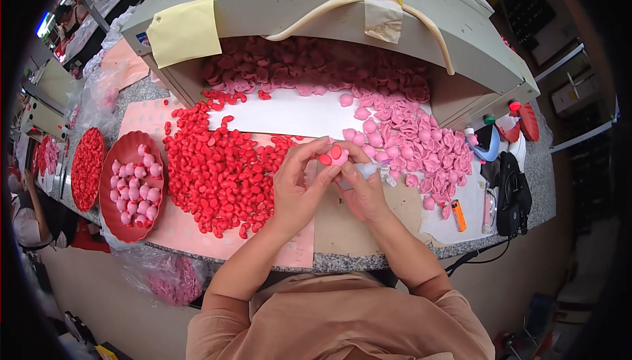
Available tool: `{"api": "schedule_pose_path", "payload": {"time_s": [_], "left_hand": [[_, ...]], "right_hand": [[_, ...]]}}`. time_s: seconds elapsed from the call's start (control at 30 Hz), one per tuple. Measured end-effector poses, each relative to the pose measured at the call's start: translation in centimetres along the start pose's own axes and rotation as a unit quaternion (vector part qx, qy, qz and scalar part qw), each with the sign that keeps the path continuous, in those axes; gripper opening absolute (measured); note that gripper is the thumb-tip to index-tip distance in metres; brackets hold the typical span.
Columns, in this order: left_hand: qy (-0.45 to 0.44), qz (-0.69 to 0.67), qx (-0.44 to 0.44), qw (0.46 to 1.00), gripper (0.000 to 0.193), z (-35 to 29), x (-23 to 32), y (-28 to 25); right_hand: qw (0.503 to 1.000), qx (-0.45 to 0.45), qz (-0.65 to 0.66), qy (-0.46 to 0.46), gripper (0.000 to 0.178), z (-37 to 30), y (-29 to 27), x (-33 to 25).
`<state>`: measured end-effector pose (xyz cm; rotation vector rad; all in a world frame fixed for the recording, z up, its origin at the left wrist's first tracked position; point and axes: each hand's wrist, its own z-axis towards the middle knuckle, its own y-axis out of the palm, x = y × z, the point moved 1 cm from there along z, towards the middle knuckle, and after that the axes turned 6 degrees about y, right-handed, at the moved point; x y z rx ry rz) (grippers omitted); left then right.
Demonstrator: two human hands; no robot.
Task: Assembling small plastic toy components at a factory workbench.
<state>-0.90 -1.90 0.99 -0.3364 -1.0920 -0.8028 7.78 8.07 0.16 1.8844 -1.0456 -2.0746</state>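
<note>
In front of my chest, both hands meet around a small rounded pink plastic piece [340,153] with red oval parts on it. My left hand [297,179] pinches it between thumb and fingers. My right hand [366,192] is closed too, its fingertips at the piece's other side. A whitish translucent bottle-like thing [361,170] lies in the right palm, partly hidden by the fingers. To the left spreads a heap of small red plastic parts [220,175]. Beyond the right hand is a pile of pink shell-shaped and round parts [421,139].
A red scalloped tray [112,220] at left holds pink-and-red pieces; another tray [89,169] holds red parts. A grey housing [283,4] arches over more pink parts. An orange lighter [459,216] and a black bag [513,195] lie at right. People sit far left.
</note>
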Motion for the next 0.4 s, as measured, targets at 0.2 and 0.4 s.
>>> {"api": "schedule_pose_path", "payload": {"time_s": [0.2,0.4], "left_hand": [[-0.071,-0.119,0.007,0.99,0.041,0.06,0.2,-0.08],[-0.048,-0.139,-0.016,0.989,0.043,-0.06,-0.31,-0.19]], "right_hand": [[0.998,0.016,-0.046,-0.043,0.038,-0.25,0.33,-0.03],[0.997,0.022,-0.063,-0.047,0.04,-0.57,0.33,-0.34]]}}
